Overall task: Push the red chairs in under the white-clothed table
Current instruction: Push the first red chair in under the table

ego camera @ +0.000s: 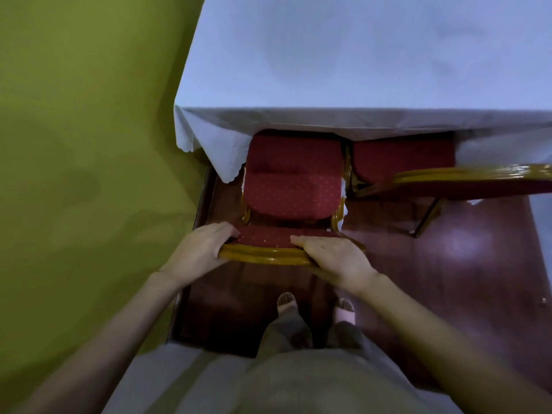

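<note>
A red chair (291,189) with a gold frame stands below me, its seat partly under the hanging edge of the white-clothed table (358,70). My left hand (204,245) grips the left end of its gold top rail. My right hand (334,256) lies over the right end of the same rail. A second red chair (403,158) sits to the right, its seat partly under the cloth and its gold-edged backrest reaching toward the right edge of the view.
A green wall (89,144) runs close along the left of the chair and the table's corner. Dark red wooden floor (463,264) spreads to the right. My feet (316,306) stand just behind the chair.
</note>
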